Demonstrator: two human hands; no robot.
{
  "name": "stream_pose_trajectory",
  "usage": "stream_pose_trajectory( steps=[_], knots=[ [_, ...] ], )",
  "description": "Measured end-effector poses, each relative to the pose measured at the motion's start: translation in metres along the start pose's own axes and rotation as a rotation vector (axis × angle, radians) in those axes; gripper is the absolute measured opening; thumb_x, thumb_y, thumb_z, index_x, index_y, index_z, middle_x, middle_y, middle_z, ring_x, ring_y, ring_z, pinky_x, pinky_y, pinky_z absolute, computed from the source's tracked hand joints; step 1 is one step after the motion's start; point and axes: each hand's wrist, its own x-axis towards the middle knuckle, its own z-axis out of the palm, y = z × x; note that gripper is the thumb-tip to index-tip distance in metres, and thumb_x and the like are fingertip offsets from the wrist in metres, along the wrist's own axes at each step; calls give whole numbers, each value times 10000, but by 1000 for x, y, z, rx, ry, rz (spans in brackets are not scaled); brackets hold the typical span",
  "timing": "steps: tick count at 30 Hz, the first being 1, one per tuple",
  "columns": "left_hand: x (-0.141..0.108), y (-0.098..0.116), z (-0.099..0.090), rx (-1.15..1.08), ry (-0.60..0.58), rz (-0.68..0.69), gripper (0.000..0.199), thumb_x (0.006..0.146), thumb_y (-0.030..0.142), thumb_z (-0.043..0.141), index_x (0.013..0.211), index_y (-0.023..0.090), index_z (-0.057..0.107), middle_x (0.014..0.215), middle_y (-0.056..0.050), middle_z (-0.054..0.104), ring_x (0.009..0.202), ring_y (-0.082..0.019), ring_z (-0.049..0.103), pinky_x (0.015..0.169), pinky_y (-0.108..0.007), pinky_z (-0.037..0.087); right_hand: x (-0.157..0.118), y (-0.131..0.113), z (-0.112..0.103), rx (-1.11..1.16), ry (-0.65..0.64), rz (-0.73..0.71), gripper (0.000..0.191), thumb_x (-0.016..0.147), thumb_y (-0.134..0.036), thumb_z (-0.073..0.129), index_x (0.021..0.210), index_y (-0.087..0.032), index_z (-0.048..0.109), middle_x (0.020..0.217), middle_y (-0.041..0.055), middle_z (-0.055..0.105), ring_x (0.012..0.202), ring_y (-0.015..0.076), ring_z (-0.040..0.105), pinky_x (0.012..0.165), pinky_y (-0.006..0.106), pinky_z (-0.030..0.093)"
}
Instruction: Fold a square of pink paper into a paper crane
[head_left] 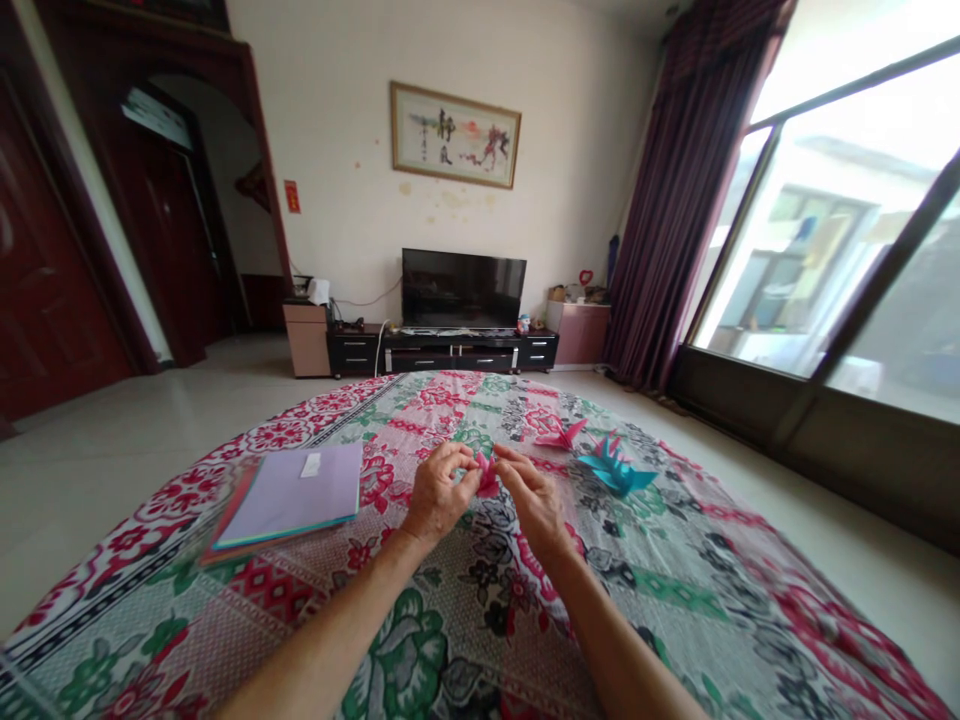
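Between my two hands is a small pink folded paper piece (487, 478), partly covered by the fingers. My left hand (444, 488) pinches its left side between thumb and fingers. On the other side my right hand (531, 492) has its thumb and fingers closed at the paper's upper right edge. To the right on the cloth lie a pink origami crane (564, 436) and several teal origami cranes (616, 470), bunched together with some pink paper behind them. A stack of coloured paper sheets (292, 492), lilac on top, lies to the left.
A patterned floral tablecloth (405, 640) covers the round table. On the lilac sheet rests a small white slip (310, 465). Beyond the table stand a low black cabinet (431, 358) and a television (463, 290). Purple curtains (667, 200) hang beside the window at right.
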Motion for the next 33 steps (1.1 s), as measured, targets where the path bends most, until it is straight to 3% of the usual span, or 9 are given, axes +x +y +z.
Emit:
stream_pose_trajectory(
  steps=[7, 12, 20, 26, 33],
  knots=[
    [-1, -3, 3, 39, 18, -9, 86, 706, 131, 570, 677, 172, 639, 847, -40, 630, 810, -142, 593, 656, -238, 493, 3, 13, 4, 28, -82, 78, 152, 665, -206, 596, 752, -230, 718, 1000, 31, 665, 913, 190, 592, 815, 312, 434],
    [-2, -3, 3, 45, -1, -68, 92, 696, 137, 569, 635, 165, 633, 759, -28, 640, 746, -137, 590, 703, -257, 471, 1, 18, 9, 42, -97, 168, 181, 662, -211, 546, 767, -190, 692, 655, -11, 644, 569, 114, 535, 562, 236, 412],
    [-1, -11, 4, -31, -92, -182, 125, 705, 242, 579, 660, 168, 669, 679, -12, 641, 647, -132, 576, 641, -242, 451, 0, 9, 9, 167, -160, 314, 147, 623, -265, 635, 713, -158, 682, 636, 0, 648, 566, 111, 560, 587, 239, 437],
    [-3, -17, 6, -192, -215, -282, 144, 678, 283, 607, 706, 164, 684, 674, -14, 659, 630, -139, 590, 589, -228, 444, 2, 14, 1, 140, -198, 412, 192, 599, -321, 694, 669, -142, 682, 613, 4, 650, 531, 100, 554, 553, 226, 430],
    [-1, -5, -6, -250, -335, -304, 181, 708, 299, 565, 658, 163, 673, 584, 17, 608, 568, -119, 532, 536, -211, 399, 1, 14, 1, 13, -225, 343, 169, 637, -303, 648, 595, -140, 657, 516, -21, 574, 445, 61, 433, 431, 180, 302]
  ],
)
